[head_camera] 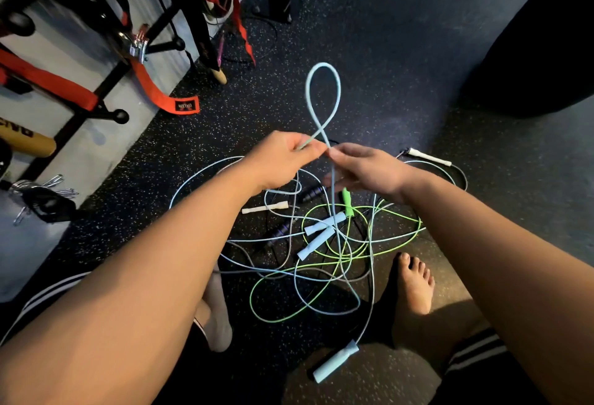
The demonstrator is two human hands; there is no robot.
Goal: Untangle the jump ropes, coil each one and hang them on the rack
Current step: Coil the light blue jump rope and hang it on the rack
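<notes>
Above the tangle (316, 240), left hand (283, 155) and right hand (364, 166) pinch a pale-blue rope (322, 64), apparently to work its loop clear

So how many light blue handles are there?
3. The upper blue handle and lower blue handle lie side by side mid-tangle; the near blue handle lies closest to us. Another may be hidden.

Both your bare arms reach forward from the near edge and meet at centre, the hands almost touching. Your left hand (283, 155) pinches a light-blue rope (321, 89) between thumb and forefinger. Just to its right, your right hand (363, 169) pinches the same rope, fingers curled.
</notes>
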